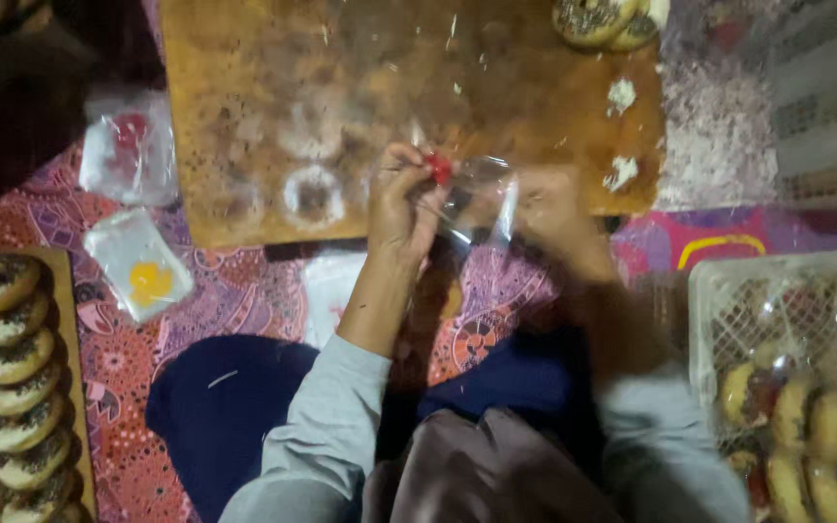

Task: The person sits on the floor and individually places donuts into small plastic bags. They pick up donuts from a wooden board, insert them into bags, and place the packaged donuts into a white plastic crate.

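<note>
Both forearms reach forward over the patterned floor cloth (234, 291) to the near edge of the wooden board (244, 116). The left hand (401, 205) pinches the red-marked corner of a clear plastic bag (477, 199). The right hand (556, 218) is blurred at the bag's other side; whether its fingers grip cannot be told.

Only 1 view, from the person's head, looking almost straight down and close over the lap. The wooden board (341, 107) lies across the top of the picture, the patterned floor mat (234, 291) fills the middle, and the grey sleeves (326, 426) enter from the bottom edge.
</note>
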